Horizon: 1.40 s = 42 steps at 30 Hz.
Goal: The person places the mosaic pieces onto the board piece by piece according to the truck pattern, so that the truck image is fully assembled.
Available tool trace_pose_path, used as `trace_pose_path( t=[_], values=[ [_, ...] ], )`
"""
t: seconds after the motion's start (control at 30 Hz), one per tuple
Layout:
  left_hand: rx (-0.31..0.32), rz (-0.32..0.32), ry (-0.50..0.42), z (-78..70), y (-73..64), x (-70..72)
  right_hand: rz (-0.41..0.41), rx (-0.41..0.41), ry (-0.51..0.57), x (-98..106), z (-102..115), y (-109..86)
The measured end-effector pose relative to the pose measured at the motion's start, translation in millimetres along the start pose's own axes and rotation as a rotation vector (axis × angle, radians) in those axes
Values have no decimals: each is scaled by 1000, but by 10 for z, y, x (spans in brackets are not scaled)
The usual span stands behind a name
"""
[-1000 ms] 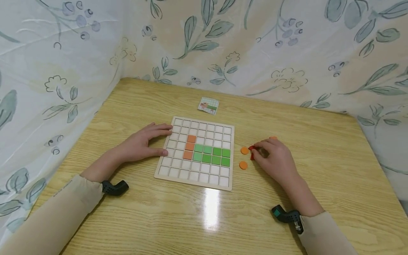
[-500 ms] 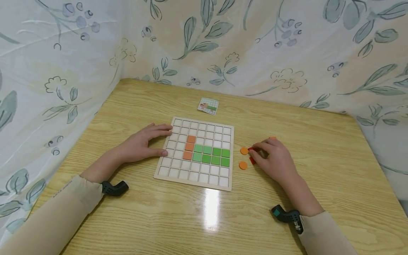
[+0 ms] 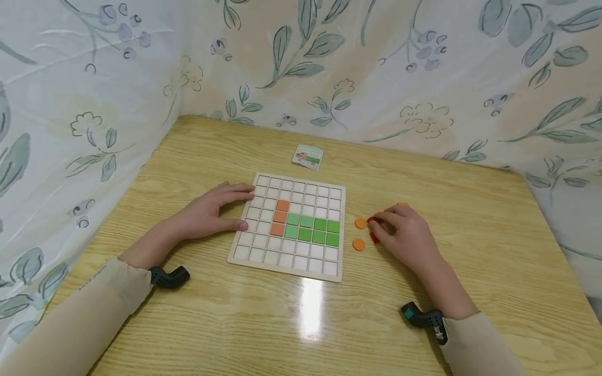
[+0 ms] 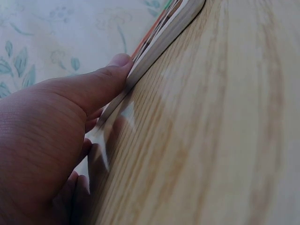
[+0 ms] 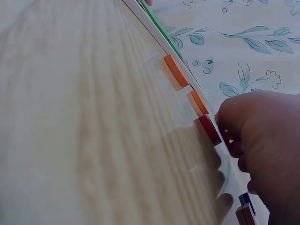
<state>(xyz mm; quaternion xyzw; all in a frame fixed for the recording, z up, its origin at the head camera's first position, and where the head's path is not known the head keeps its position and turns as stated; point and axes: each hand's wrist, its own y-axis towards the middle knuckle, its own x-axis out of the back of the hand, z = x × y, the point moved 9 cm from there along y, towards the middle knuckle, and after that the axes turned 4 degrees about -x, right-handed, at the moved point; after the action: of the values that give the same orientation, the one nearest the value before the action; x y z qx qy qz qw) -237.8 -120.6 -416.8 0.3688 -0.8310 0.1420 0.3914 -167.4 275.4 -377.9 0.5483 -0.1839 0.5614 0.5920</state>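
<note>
My left hand point(image 3: 207, 209) lies at the left edge of a square wooden grid board point(image 3: 282, 266), fingers spread and thumb on its rim. In the left wrist view the thumb point(image 4: 110, 77) touches the board's side. Orange squares point(image 3: 280, 216) and green squares point(image 3: 319, 236) fill some cells. Right of the board, my right hand point(image 3: 409, 237) pinches a small red piece point(image 3: 371, 220) between thumb and forefinger, mostly hidden by the fingertips. A second red piece point(image 3: 374, 238) lies partly under the thumb. Two orange discs point(image 3: 360, 223) lie between the board and this hand.
An orange piece point(image 3: 403, 204) shows behind the right hand's knuckles. In the right wrist view, a dark blue piece point(image 5: 246, 200) and a brownish-red piece point(image 5: 244, 215) lie below the hand. A small picture card point(image 3: 308, 156) lies beyond the board. Patterned cloth point(image 3: 329, 78) surrounds the table.
The red piece at my right fingertips has shifted slightly, and the second red piece now shows a little nearer me. My left hand and the board stay in place.
</note>
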Motion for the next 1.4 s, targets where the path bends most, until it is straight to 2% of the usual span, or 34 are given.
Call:
trace_pose_path(
  t=[0.3,0.53,0.8,1.1,1.4],
  values=[
    [6,6,-14,-3,3,-19,-75,20,48,25,39,51],
    [0,-14,-12,9,12,-7,-100,62,144,-52,179,190],
    [0,-16,-11,26,27,-21,-4,36,206,-300,462,349],
    [2,-24,-3,40,18,1,67,117,224,-514,828,516],
    [-1,-20,-15,17,24,-11,84,195,229,-655,1097,579]
  ],
)
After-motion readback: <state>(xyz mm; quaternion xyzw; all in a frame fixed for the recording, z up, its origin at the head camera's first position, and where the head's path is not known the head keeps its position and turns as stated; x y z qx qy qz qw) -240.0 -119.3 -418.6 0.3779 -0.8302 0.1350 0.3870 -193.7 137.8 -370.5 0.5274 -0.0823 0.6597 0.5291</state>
